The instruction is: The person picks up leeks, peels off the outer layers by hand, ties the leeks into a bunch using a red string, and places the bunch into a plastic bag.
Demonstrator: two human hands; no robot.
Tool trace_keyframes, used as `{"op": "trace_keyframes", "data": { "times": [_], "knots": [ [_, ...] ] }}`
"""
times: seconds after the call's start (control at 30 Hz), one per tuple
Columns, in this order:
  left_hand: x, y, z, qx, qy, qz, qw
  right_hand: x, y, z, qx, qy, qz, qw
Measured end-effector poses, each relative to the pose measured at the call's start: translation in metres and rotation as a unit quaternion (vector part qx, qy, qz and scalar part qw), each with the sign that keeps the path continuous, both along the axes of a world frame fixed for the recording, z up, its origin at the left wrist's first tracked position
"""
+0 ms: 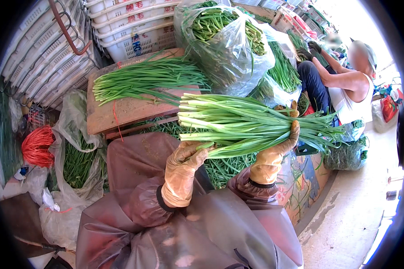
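Observation:
A thick bunch of garlic chives (235,117) lies level before me, pale cut ends to the left and leaf tips to the right. My right hand (282,138), in a tan rubber glove, grips it from below near the leafy end. At the bunch's lower left edge, my gloved left hand (187,163) pinches a short green leaf (205,145) between thumb and fingers. Behind the bunch, another pile of chives (148,79) rests on a worn wooden board (128,114). Loose green leaves (229,168) cover the ground beneath my hands.
White plastic crates (134,37) are stacked behind the board. A clear bag of greens (225,57) stands at its right end. Red ties (38,146) and an open plastic bag (77,161) are on my left. A person (346,80) sits at the right, handling greens with gloved hands.

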State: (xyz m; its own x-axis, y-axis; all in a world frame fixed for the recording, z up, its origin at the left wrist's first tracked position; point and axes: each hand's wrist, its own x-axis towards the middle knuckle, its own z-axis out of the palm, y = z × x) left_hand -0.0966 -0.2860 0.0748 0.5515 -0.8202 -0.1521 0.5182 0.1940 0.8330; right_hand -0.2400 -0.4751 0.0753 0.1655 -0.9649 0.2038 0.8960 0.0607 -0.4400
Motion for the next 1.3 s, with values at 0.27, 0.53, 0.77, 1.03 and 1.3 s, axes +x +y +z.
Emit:
{"op": "trace_keyframes", "data": {
  "times": [0.27, 0.53, 0.77, 1.03, 1.3],
  "knots": [
    [0.091, 0.031, -0.021, 0.137, -0.665, -0.251, 0.69, -0.062, -0.028, -0.009, 0.005, -0.004, -0.123, 0.992],
    [0.043, -0.017, 0.02, 0.089, -0.115, -0.272, 0.951, -0.066, -0.019, 0.0, -0.054, -0.036, -0.081, 0.995],
    [0.015, -0.016, 0.023, 0.089, 0.015, -0.259, 0.962, -0.056, -0.019, -0.009, -0.054, -0.02, -0.065, 0.996],
    [0.029, -0.007, -0.015, 0.041, 0.004, -0.136, 0.99, -0.042, -0.022, -0.012, 0.008, -0.058, -0.06, 0.996],
    [0.021, -0.025, -0.017, -0.02, 0.011, -0.164, 0.986, -0.049, -0.019, -0.028, 0.007, -0.039, -0.006, 0.999]
  ]
}}
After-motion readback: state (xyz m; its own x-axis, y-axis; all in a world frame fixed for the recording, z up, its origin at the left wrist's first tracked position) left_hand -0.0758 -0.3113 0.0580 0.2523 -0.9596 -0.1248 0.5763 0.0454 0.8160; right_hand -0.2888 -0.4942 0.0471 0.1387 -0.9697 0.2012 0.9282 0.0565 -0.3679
